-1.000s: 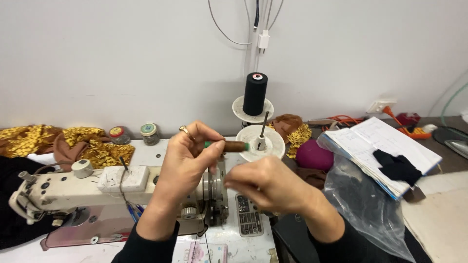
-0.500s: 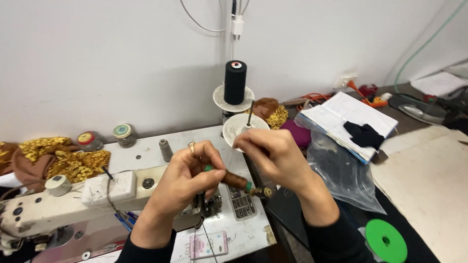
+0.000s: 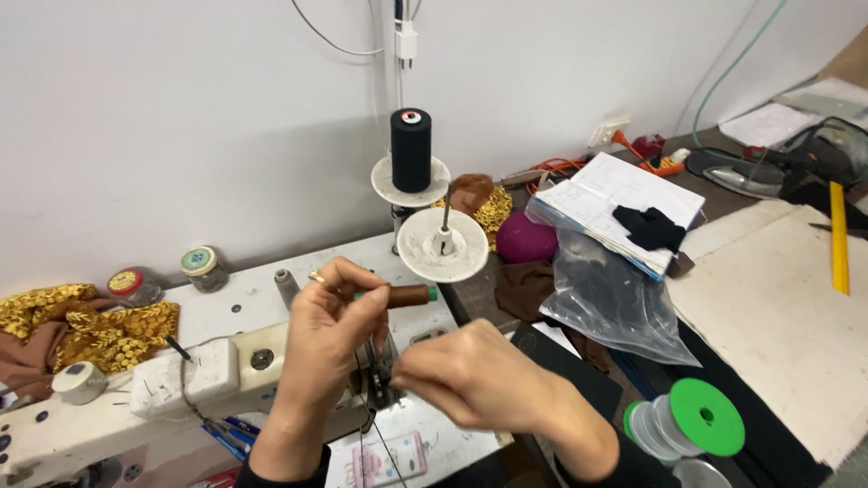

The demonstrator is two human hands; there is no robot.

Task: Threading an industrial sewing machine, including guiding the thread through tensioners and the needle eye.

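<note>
My left hand (image 3: 327, 339) is raised over the white sewing machine (image 3: 136, 389) and pinches a small brown thread spool with a green end (image 3: 409, 295) between thumb and fingers. My right hand (image 3: 470, 375) is closed just below and to the right of it, its fingertips pinched near a thin thread that runs down toward the needle area. A black thread cone (image 3: 410, 149) stands on a white disc stand behind, and an empty white disc with a pin (image 3: 443, 246) sits in front of it.
Gold sequined fabric (image 3: 86, 325) and two small jars (image 3: 203, 267) lie at the left. An open notebook (image 3: 619, 203), a clear plastic bag (image 3: 615, 303), a maroon ball (image 3: 526, 239) and a green-topped reel (image 3: 705, 417) are at the right, beside a beige board (image 3: 778, 307).
The view has swung left and closer. The spool stays in my left hand, while my right hand has come off its end and dropped lower, drawing thread downward.
</note>
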